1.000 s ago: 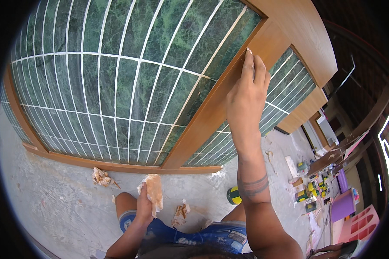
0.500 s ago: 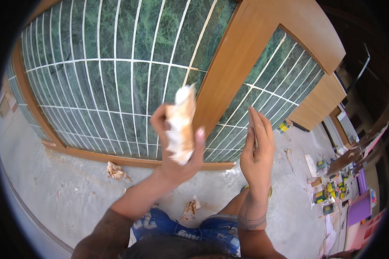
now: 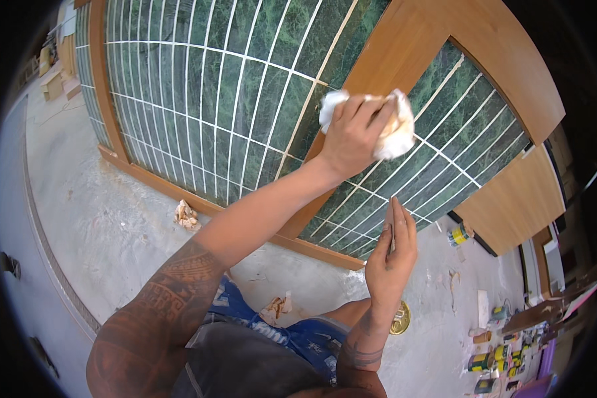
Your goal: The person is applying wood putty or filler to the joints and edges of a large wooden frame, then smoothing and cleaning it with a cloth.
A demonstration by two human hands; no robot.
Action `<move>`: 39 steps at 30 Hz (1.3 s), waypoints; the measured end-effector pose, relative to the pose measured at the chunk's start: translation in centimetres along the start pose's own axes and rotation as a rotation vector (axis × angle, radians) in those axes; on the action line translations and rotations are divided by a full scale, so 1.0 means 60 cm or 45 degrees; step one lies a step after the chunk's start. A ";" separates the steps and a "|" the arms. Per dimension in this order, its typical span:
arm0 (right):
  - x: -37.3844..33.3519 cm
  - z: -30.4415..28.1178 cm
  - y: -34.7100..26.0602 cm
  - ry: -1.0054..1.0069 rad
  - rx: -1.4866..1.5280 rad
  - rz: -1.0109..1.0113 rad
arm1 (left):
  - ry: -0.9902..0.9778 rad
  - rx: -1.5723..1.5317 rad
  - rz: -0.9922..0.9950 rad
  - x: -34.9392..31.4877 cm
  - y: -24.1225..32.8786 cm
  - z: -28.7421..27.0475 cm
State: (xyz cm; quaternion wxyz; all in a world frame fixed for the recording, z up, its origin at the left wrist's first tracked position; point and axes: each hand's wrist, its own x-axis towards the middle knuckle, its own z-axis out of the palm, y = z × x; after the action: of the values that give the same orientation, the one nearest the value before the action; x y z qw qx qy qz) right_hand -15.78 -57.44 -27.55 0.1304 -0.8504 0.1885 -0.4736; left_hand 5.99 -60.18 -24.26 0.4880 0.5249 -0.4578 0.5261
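My left hand is closed round a crumpled white rag with brownish stains. It is in front of the wooden post between two green marbled panels; whether the rag touches the wood I cannot tell. The larger panel at left and the narrower panel at right both carry a grid of white strips. Lower down, before the narrow panel's bottom, my right hand points upward with its fingers together. Between its thumb and fingers sits a thin flat piece, seen edge-on, its kind unclear.
Crumpled stained rags lie on the grey floor, one by the bottom rail and another near my legs. A round golden lid is beside my right forearm. Several cans stand at lower right, and one can by a wooden board.
My left hand has swung up and to the right with the rag, from before the large panel to the wooden post. My right hand keeps its pose. The whole view has shifted.
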 end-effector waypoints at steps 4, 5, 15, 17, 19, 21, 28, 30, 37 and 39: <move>-0.014 -0.022 0.017 -0.033 0.074 0.047 | -0.134 0.000 0.072 -0.070 -0.021 -0.015; -0.016 -0.029 0.018 -0.040 0.080 0.062 | -0.142 0.012 0.084 -0.071 -0.028 -0.007; -0.039 -0.028 0.030 -0.085 0.173 0.110 | 0.247 -0.055 -0.164 0.139 -0.032 0.022; -0.046 -0.029 0.038 -0.064 0.165 0.101 | 0.230 -0.028 -0.271 0.104 -0.028 0.019; -0.057 -0.032 0.041 -0.046 0.159 0.093 | 0.173 -0.001 -0.255 0.057 -0.034 0.009; -0.062 -0.036 0.049 -0.036 0.162 0.059 | 0.178 -0.032 -0.232 0.069 -0.034 0.008; -0.064 -0.020 0.034 -0.141 0.241 0.098 | 0.135 -0.012 -0.238 0.088 -0.048 -0.004; -0.066 -0.014 0.036 -0.152 0.258 0.072 | 0.134 -0.030 -0.199 0.078 -0.055 -0.007; -0.069 0.003 0.028 -0.211 0.340 0.154 | 0.112 0.017 -0.142 0.114 -0.051 -0.007; -0.076 0.004 0.031 -0.225 0.345 0.134 | 0.068 0.021 -0.243 0.063 -0.036 -0.013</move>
State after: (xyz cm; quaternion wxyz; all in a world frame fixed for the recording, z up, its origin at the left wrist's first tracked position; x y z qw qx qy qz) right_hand -18.12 -57.09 -31.86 0.2845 -0.8523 0.1552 -0.4106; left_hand 8.15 -59.04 -20.61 0.5437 0.5559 -0.3883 0.4946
